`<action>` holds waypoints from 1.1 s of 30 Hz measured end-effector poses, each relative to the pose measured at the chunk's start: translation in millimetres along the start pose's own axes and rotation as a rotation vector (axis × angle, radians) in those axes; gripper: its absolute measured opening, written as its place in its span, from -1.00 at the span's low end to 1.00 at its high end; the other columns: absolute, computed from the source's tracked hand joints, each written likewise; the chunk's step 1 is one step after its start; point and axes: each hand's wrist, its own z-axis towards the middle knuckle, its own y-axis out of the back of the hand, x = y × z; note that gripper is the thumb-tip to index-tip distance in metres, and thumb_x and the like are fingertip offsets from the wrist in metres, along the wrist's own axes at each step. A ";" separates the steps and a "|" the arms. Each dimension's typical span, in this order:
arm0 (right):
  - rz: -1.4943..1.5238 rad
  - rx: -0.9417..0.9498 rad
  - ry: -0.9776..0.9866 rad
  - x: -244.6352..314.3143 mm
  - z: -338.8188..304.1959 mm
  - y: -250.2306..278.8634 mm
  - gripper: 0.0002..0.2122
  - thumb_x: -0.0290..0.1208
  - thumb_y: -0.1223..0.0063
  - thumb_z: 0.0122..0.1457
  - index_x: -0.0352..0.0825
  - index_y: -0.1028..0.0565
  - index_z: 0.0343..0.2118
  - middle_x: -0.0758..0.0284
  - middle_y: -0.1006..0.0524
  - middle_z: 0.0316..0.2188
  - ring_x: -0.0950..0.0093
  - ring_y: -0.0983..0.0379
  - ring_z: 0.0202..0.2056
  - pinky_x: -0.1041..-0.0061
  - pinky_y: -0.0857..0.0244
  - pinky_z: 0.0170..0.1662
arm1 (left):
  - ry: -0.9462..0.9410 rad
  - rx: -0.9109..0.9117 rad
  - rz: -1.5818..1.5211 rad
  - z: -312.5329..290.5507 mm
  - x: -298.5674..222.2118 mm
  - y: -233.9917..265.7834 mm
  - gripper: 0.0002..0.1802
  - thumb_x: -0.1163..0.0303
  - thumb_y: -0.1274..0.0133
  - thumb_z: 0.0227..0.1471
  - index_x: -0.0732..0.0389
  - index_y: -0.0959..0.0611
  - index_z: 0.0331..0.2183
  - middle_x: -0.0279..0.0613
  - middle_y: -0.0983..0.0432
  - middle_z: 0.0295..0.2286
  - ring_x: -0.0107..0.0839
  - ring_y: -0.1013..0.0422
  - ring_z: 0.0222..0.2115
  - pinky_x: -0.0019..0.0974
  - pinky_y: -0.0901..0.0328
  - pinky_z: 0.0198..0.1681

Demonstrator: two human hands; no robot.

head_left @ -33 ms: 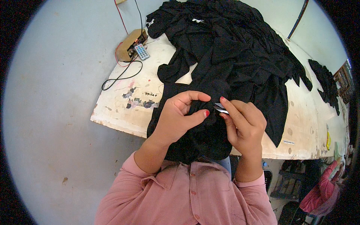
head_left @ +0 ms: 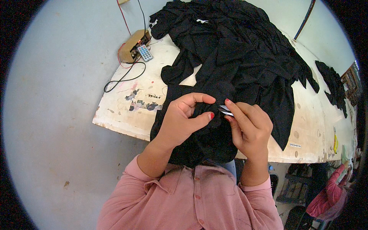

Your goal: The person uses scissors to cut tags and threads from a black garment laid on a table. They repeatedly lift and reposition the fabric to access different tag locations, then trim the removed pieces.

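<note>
In front of my chest, my left hand [head_left: 184, 117] is curled round a bunched part of the black cloth [head_left: 224, 65]. Its thumb and index finger form a loose arc with cloth between them; the other fingers are hidden. Close by on the right, my right hand [head_left: 250, 128] pinches what look like small thread snips [head_left: 225, 110] between thumb and fingers. Two short pale blades point toward my left fingertips, a little apart from them. The black cloth hangs over the table's near edge toward my body and lies heaped beyond my hands.
The cloth heap covers much of the pale worn table [head_left: 126, 111]. At the far left stand a brown box with wires [head_left: 134, 44] and a small remote control [head_left: 145, 53]. More dark cloth [head_left: 332, 84] lies at the right. Another person [head_left: 327, 195] in pink is at the lower right.
</note>
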 end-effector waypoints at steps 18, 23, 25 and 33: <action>0.050 -0.037 -0.009 -2.5 2.2 -8.7 -0.65 -0.51 -0.22 -0.15 -0.24 -0.58 -0.19 0.35 -0.52 -0.42 0.44 -0.36 -0.57 0.51 -0.23 -0.53 | 0.004 -0.011 -0.019 4.1 0.6 -1.8 -0.60 0.68 -0.17 -0.16 0.35 -0.51 -0.18 -0.22 -0.46 -0.22 -0.51 -0.36 -0.18 -0.46 -0.25 -0.07; 0.111 -0.123 -0.055 -12.0 -4.7 -15.0 -0.63 -0.50 -0.23 -0.11 -0.27 -0.55 -0.14 0.27 -0.52 -0.34 0.42 -0.43 -0.45 0.54 -0.27 -0.44 | 0.010 0.010 -0.059 3.9 -2.1 -2.7 -0.60 0.69 -0.16 -0.16 0.33 -0.51 -0.18 -0.21 -0.46 -0.22 -0.50 -0.37 -0.18 -0.44 -0.26 -0.07; 0.219 -0.168 -0.235 -20.3 -0.3 -15.2 -0.58 -0.45 -0.28 -0.11 -0.29 -0.51 -0.09 0.26 -0.51 -0.26 0.48 -0.43 -0.34 0.58 -0.27 -0.35 | 0.033 0.024 -0.060 4.4 -2.9 -0.7 -0.60 0.70 -0.15 -0.16 0.32 -0.51 -0.18 -0.21 -0.46 -0.23 -0.49 -0.37 -0.18 -0.43 -0.26 -0.07; 0.188 -0.142 -0.234 -8.6 -5.3 -25.0 -0.63 -0.56 -0.22 -0.31 -0.30 -0.57 -0.29 0.35 -0.47 -0.53 0.45 -0.40 -0.54 0.54 -0.23 -0.49 | -0.472 -0.215 0.757 11.7 3.8 13.4 -0.88 0.60 -0.06 -0.02 0.28 -0.62 -0.34 -0.26 -0.45 -0.38 -0.63 -0.35 -0.42 -0.55 -0.25 -0.39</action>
